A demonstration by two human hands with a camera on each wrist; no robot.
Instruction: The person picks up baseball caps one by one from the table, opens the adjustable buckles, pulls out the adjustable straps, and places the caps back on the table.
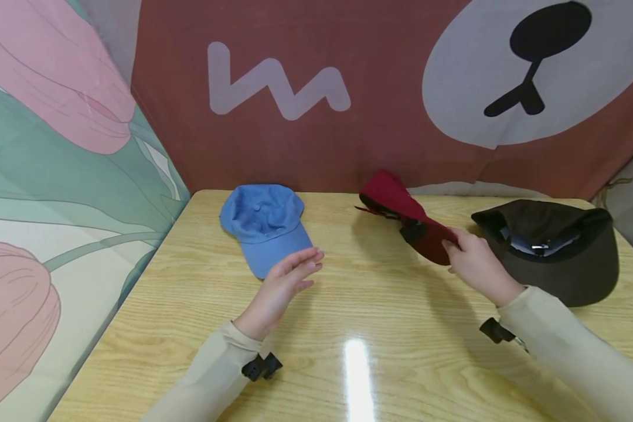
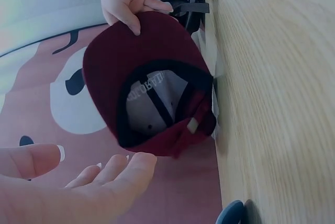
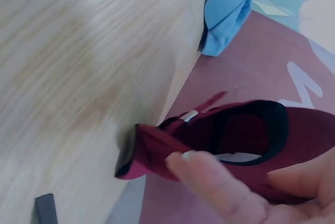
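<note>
Bright head view, a white glare streak (image 1: 358,375) blazing on the tabletop (image 1: 406,340), soft shadow beneath the maroon baseball cap (image 1: 395,194); both wrist views run hazier, the close-up right hand (image 3: 246,203) softly blurred.

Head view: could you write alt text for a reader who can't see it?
A person's right hand holds a red cap by its brim over a wooden table, between a blue cap and a dark brown cap. The left hand, fingers extended, is near the blue cap. Behind the table is a reddish-brown printed backdrop.
</note>
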